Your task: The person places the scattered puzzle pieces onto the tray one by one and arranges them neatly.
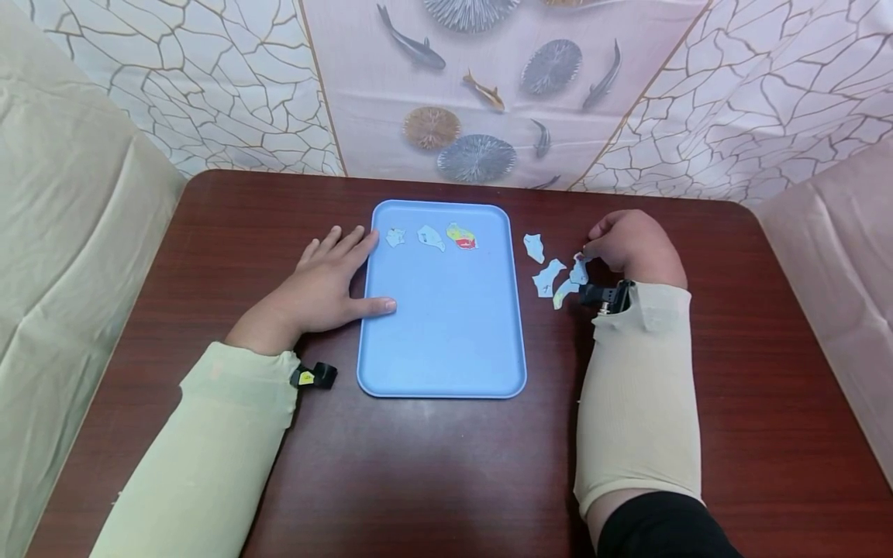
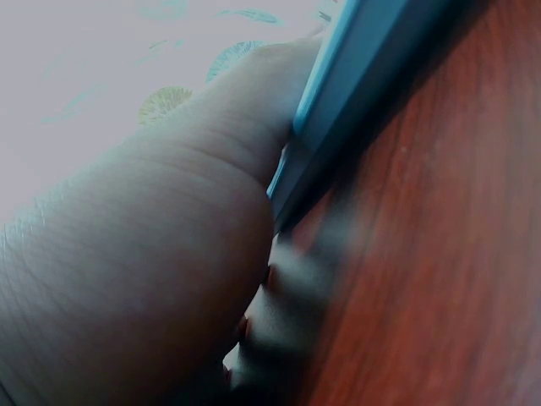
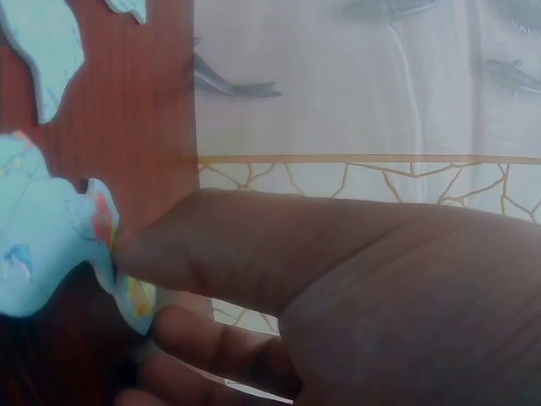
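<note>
My left hand [image 1: 317, 287] spreads over the left edge of a blue tray [image 1: 443, 333], its thumb lying across the rim. In the left wrist view the base of the thumb [image 2: 186, 186] is against the tray's side [image 2: 338, 110]. Right of the tray, my right hand [image 1: 635, 244] pinches the edge of a pale blue, irregular puzzle piece [image 1: 579, 270] with red and yellow patches. The right wrist view shows the thumb [image 3: 177, 237] at the coloured edge of this puzzle piece [image 3: 42, 228], fingers curled below.
Three small puzzle pieces lie in a row at the tray's far end, one of them yellow and red [image 1: 462, 236]. More pale blue pieces [image 1: 548, 277] lie on the brown table [image 1: 432, 473] between the tray and my right hand. A patterned cloth [image 1: 488, 116] hangs behind the table.
</note>
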`<act>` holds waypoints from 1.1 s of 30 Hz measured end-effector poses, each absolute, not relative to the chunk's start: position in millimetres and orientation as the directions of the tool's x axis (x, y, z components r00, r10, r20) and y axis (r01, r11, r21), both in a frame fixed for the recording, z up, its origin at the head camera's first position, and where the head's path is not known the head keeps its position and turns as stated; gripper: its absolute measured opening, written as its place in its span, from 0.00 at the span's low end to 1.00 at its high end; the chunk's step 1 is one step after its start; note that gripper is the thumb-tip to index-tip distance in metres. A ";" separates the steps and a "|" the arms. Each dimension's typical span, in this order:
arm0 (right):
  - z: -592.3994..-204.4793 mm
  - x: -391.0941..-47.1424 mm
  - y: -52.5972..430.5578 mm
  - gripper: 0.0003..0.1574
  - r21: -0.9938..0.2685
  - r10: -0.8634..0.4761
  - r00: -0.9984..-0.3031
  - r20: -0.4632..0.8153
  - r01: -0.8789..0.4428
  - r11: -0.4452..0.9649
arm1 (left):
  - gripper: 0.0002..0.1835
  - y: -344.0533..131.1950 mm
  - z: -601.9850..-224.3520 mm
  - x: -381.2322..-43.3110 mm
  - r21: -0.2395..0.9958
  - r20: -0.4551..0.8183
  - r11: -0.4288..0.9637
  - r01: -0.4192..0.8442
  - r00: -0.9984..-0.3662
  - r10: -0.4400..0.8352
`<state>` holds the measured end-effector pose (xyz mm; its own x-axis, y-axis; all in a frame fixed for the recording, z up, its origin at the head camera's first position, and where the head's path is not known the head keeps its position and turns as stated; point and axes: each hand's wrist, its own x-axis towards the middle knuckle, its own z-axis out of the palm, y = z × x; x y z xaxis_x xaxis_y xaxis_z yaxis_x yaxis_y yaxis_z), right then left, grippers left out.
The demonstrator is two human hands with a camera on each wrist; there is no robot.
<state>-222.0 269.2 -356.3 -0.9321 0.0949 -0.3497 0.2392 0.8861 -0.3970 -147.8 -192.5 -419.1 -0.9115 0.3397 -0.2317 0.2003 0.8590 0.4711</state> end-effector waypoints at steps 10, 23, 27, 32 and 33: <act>-359.7 -224.0 270.0 0.09 -0.414 0.127 -0.936 -0.327 0.263 0.871 | 0.66 -192.9 -419.8 -148.1 0.471 -0.230 0.859 0.202 -0.912 0.341; -360.1 -227.3 268.8 0.12 -0.406 0.155 -0.946 -0.284 0.265 0.875 | 0.66 -192.7 -419.1 -148.0 0.470 -0.230 0.859 0.203 -0.911 0.341; -355.7 -226.7 266.3 0.15 -0.410 0.155 -0.953 -0.261 0.255 0.876 | 0.67 -192.4 -419.8 -148.4 0.471 -0.231 0.859 0.204 -0.911 0.343; -349.8 -226.7 263.2 0.18 -0.417 0.143 -0.951 -0.275 0.252 0.873 | 0.67 -192.0 -419.7 -148.4 0.471 -0.226 0.858 0.207 -0.911 0.344; -349.2 -226.8 262.6 0.18 -0.417 0.140 -0.951 -0.276 0.250 0.874 | 0.67 -192.0 -419.6 -148.4 0.470 -0.227 0.858 0.207 -0.911 0.344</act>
